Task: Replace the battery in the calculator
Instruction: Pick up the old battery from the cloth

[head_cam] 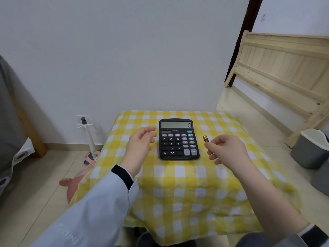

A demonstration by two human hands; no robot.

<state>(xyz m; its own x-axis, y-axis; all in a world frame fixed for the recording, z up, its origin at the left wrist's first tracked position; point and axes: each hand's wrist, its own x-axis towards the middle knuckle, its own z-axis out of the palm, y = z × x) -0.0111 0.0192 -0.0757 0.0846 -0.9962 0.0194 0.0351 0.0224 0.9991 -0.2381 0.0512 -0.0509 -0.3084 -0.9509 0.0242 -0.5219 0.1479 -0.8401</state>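
A black calculator [178, 139] lies face up on the yellow-and-white checked tablecloth [187, 189], its display showing 0. My left hand [140, 145] hovers just left of the calculator, fingers apart and curled, holding nothing. My right hand [226, 148] is to the right of the calculator and pinches a small gold-and-black battery [206, 139] between thumb and fingers, the battery's tip pointing up and toward the calculator. The calculator's back side is hidden.
The small table stands against a white wall. A wooden bed frame [281, 72] leans at the right, with a grey bin [311, 148] below it. A white stand [88, 134] and pink slippers [74, 182] are on the floor at left.
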